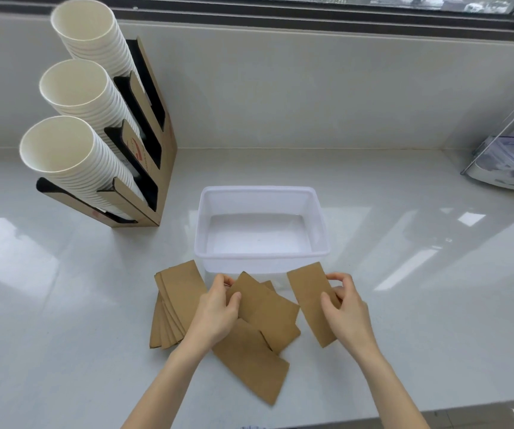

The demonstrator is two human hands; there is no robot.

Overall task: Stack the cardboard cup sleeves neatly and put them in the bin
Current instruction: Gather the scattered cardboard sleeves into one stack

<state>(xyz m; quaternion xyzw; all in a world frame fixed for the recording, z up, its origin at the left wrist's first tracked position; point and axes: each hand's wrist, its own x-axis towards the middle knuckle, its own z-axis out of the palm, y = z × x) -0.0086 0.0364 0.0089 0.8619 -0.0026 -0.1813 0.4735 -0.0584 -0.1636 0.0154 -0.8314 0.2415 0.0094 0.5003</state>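
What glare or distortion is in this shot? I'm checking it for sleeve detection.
Head view: window glare streaks the glossy white counter; wide-angle bending curves the dark window frame; flat brown cardboard sleeves sharp, evenly lit; translucent plastic bin low-contrast against the counter.

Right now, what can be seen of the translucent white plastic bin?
The translucent white plastic bin is a rectangular tub with rounded corners and a thickened rim. It stands upright, open-topped and empty, on the glossy white counter, beyond the brown cardboard sleeves. Neither hand touches it; contact with the nearest sleeves cannot be told.
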